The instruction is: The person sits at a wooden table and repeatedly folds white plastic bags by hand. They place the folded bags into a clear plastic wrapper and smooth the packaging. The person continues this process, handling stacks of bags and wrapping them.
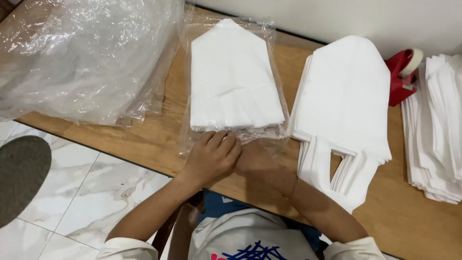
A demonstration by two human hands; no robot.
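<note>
In the head view, both hands are together at the near edge of a clear plastic bag (234,77) that lies flat on the wooden table (159,139). Inside this bag there is a folded stack of white bags (233,79), with a pointed far end. The left hand (211,156) lies on top, its fingers curled down on the near open end of the plastic, just below the white stack. The right hand (262,163) is partly covered by the left one, so I cannot tell how far it is open or whether it grips the plastic; it touches the same near edge.

To the right of the packed stack, just beside it, lies a loose pile of white handle bags (344,110), handles pointing near. Further right is a red tape dispenser (400,77), and at the right edge another white stack (435,125). At the far left, a heap of empty clear plastic sleeves (82,58) covers the table corner. Near left, the marble tile floor (86,192) is visible with a grey round object (21,175).
</note>
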